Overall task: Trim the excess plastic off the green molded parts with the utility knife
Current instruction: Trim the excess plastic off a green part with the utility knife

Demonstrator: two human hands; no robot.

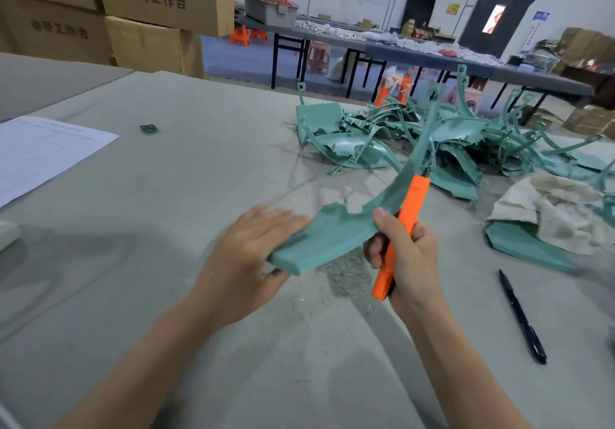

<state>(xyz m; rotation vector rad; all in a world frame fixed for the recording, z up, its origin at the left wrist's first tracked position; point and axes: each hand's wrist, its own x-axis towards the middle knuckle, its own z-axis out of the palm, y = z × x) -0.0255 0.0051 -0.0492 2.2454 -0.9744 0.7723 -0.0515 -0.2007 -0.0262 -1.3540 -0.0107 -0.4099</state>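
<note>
You are holding a curved green part (336,229) above the grey table (166,195), trimming its edge with an orange utility knife (401,239). Your left hand (246,259) is supporting the wide near end of the part, fingers spread flat along its top face and thumb tucked beneath, so the hand is pressing on it rather than curling tight. Your right hand (404,255) is wrapping closed around the knife handle, with the thumb resting against the part's edge for bracing. The knife tip is sitting against the part's right edge where the piece narrows and sweeps upward; the blade itself is blurred, so you cannot tell exactly where it is biting.

To do this pass well, you are probably best keeping the blade shallow against the edge, drawing it along the curve away from the supporting hand, and keeping that braced thumb behind the cutting line. The ragged notches on the part's upper edge appear to be leftover plastic awaiting attention.

A pile of green parts (432,136) is lying farther back on the table, well apart from your hands. A crumpled cloth (552,212) is covering another green piece at right, a black pen (522,315) is lying near your right forearm, and shavings (346,272) are gathering under the work.
</note>
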